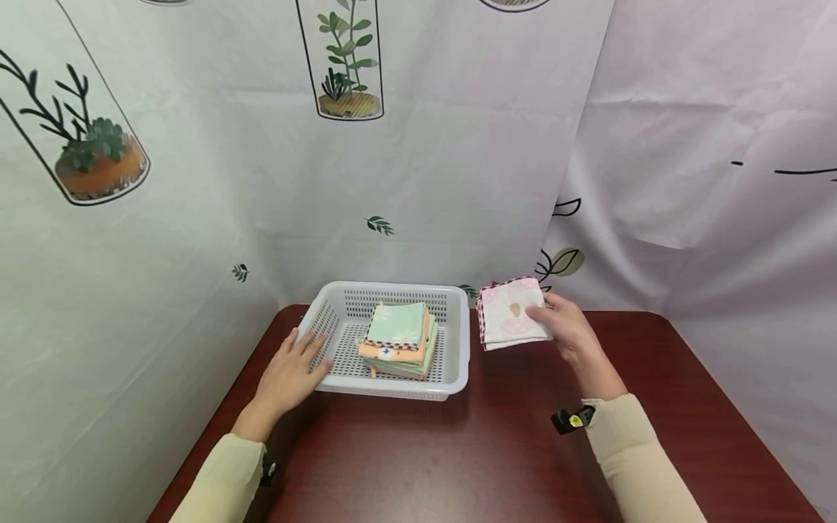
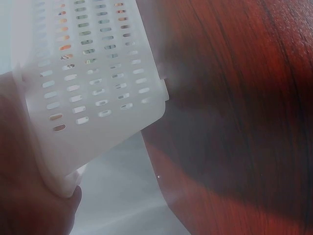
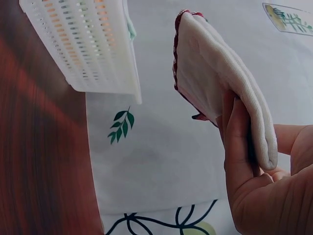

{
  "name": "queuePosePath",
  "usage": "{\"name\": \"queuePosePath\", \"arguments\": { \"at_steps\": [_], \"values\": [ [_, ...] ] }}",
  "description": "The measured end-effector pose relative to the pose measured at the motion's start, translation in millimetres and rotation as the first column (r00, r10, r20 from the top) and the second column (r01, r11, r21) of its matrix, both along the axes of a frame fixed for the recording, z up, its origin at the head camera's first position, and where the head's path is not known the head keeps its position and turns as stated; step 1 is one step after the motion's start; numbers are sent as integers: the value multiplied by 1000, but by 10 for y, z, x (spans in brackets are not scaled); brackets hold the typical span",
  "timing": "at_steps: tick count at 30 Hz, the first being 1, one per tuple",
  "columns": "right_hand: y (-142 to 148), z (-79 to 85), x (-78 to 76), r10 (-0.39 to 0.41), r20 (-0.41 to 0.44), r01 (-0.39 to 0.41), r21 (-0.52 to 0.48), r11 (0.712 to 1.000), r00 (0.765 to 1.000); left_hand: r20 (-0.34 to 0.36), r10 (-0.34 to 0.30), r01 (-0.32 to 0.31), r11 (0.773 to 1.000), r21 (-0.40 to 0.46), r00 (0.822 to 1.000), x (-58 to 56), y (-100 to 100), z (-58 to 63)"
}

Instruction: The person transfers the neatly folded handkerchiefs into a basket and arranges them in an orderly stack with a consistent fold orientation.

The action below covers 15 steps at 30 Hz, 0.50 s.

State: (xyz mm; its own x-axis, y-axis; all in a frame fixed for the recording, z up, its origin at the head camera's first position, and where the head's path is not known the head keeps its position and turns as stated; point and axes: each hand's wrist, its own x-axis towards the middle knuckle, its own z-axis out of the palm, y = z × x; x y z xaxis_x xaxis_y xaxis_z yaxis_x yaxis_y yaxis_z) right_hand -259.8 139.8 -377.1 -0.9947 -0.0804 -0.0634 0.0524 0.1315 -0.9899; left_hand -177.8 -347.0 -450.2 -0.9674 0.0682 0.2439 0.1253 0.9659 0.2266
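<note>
A folded pink and white cloth [image 1: 513,312] with a red checked edge hangs right of the basket, pinched between the thumb and fingers of my right hand [image 1: 565,323]. In the right wrist view the folded cloth [image 3: 220,73] appears edge on, its layers bent together, thumb on one side and fingers on the other. My left hand [image 1: 290,374] rests on the left side of the white plastic basket [image 1: 392,386], fingers spread along its rim. Inside the basket lies a stack of folded cloths [image 1: 399,341], mint green on top, orange and light green below.
The dark red wooden table [image 1: 418,457] carries the basket near its back edge. Behind it hangs a pale curtain [image 1: 458,181] printed with plants, which also closes in the left and right sides. Black bands [image 1: 572,419] circle both wrists.
</note>
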Motion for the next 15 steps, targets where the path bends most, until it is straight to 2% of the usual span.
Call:
{"name": "queuePosePath", "arguments": {
  "at_steps": [15],
  "values": [
    [-181, -41, 4, 8, 13, -7, -61, 998, 1000, 4, 0, 0, 1000, -4, 1000, -2, -2, -10]
  ]
}}
